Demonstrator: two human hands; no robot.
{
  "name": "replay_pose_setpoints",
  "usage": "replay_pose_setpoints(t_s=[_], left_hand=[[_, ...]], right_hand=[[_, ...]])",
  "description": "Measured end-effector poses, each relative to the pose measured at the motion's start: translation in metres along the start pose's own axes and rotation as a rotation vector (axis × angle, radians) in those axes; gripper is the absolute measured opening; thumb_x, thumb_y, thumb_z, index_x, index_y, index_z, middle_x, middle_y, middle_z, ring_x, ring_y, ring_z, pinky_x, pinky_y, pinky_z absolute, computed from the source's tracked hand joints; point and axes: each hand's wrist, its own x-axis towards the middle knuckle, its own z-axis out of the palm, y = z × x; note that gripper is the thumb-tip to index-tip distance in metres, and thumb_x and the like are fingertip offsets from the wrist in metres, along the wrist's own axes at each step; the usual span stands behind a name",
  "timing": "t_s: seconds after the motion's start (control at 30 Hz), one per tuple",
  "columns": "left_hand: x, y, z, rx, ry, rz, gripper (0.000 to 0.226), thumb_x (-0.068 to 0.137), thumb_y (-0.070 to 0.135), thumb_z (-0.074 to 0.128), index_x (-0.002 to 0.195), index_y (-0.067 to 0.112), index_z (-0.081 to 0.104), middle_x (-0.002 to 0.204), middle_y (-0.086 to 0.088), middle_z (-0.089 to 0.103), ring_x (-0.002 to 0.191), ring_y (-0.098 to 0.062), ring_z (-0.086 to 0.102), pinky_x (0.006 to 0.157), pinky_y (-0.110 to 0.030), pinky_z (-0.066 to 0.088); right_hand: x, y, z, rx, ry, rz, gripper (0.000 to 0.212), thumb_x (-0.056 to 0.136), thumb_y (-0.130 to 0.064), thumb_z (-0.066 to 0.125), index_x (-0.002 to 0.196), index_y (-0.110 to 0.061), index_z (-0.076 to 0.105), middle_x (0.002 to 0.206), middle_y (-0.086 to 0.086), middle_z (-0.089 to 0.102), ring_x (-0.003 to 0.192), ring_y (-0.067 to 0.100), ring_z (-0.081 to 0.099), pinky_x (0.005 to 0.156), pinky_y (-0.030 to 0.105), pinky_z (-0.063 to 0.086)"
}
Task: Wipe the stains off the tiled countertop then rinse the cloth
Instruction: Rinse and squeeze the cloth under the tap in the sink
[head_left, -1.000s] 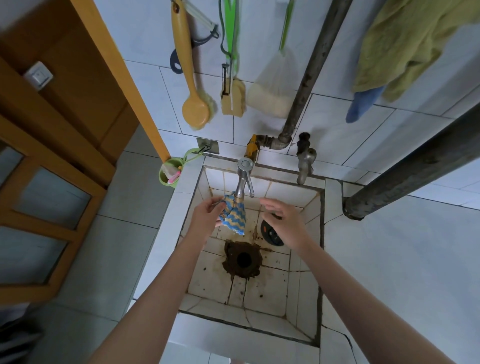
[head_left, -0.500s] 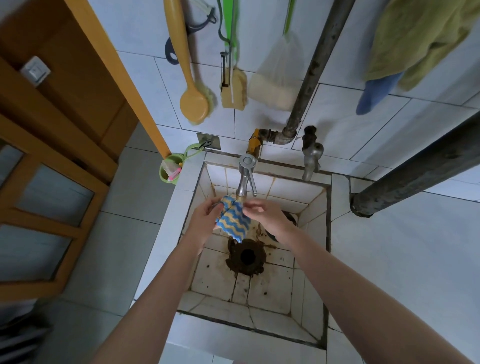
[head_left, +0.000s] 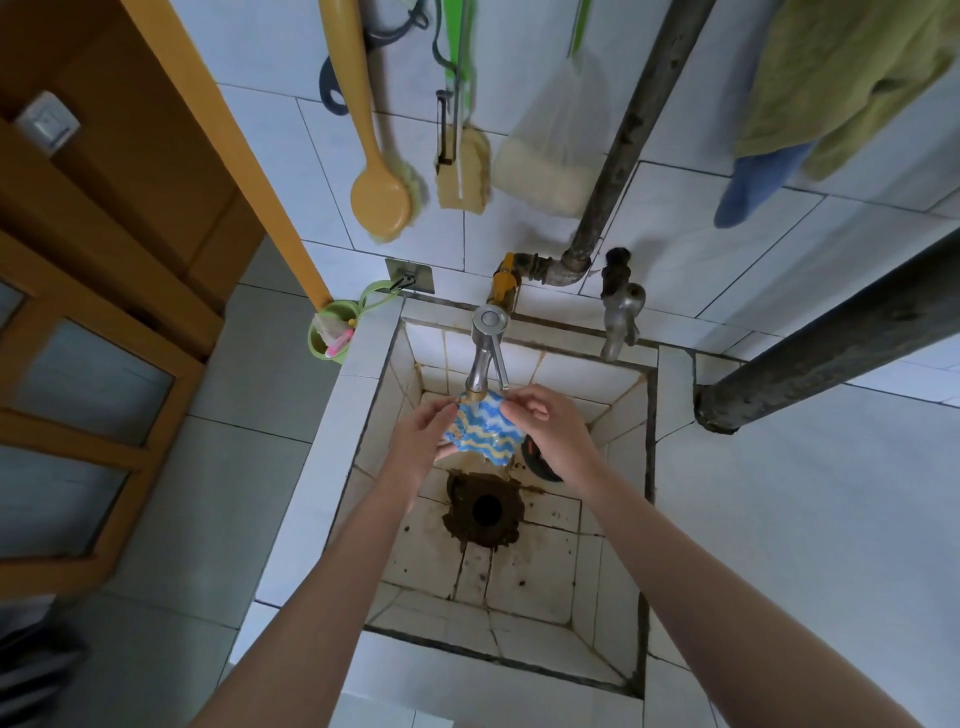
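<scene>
Tiled sink (head_left: 519, 613), blue-yellow cloth (head_left: 483, 434) directly under the steel tap (head_left: 485, 353) spout. Left hand (head_left: 415, 447) grips its left edge; right hand (head_left: 556, 436), free a second ago, now pinches the right edge.

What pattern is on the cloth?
Blue, white and yellow wavy stripes on the cloth, seen in the head view.

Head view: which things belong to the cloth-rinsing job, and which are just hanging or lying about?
In use: cloth, held by left hand and right hand under the steel tap, over the tiled sink.
Idle: yellow brush, sponge, mesh bag, green towel, second tap, green cup.
</scene>
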Motion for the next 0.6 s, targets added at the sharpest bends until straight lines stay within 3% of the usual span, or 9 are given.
replay_pose_setpoints(t_s=[0.17, 0.3, 0.43, 0.6], left_hand=[[-0.002, -0.006, 0.004, 0.005, -0.012, -0.008, 0.015, 0.097, 0.013, 0.046, 0.099, 0.016, 0.06, 0.094, -0.004, 0.065, 0.087, -0.011, 0.064, 0.066, -0.013, 0.052], [-0.001, -0.01, 0.0, 0.023, -0.011, -0.008, 0.018, 0.096, 0.011, 0.047, 0.108, 0.009, 0.06, 0.101, -0.009, 0.065, 0.092, -0.017, 0.064, 0.07, -0.016, 0.054], [-0.001, -0.013, -0.007, 0.039, 0.024, -0.032, 0.022, 0.095, 0.007, 0.046, 0.112, 0.004, 0.059, 0.105, -0.014, 0.063, 0.094, -0.02, 0.062, 0.069, -0.016, 0.055], [-0.003, -0.013, -0.013, 0.043, 0.013, -0.027, 0.024, 0.094, 0.013, 0.049, 0.114, 0.008, 0.061, 0.105, -0.009, 0.066, 0.095, -0.017, 0.064, 0.071, -0.016, 0.054]], right_hand=[[-0.007, 0.009, -0.005, 0.016, 0.006, 0.021, 0.004, 0.089, -0.016, 0.061, 0.089, -0.02, 0.06, 0.085, -0.006, 0.063, 0.082, 0.005, 0.061, 0.065, 0.009, 0.049], [-0.006, 0.01, -0.003, 0.028, 0.001, 0.033, 0.003, 0.089, -0.014, 0.061, 0.092, -0.014, 0.061, 0.084, -0.004, 0.062, 0.083, 0.009, 0.061, 0.066, 0.011, 0.049], [-0.004, 0.013, 0.005, 0.039, -0.026, 0.022, 0.007, 0.088, -0.013, 0.062, 0.087, -0.02, 0.061, 0.084, -0.004, 0.064, 0.086, 0.016, 0.062, 0.072, 0.019, 0.05], [-0.002, 0.018, 0.013, 0.026, -0.024, 0.006, 0.011, 0.087, -0.012, 0.063, 0.097, -0.006, 0.065, 0.086, 0.001, 0.066, 0.089, 0.021, 0.064, 0.077, 0.026, 0.051]])
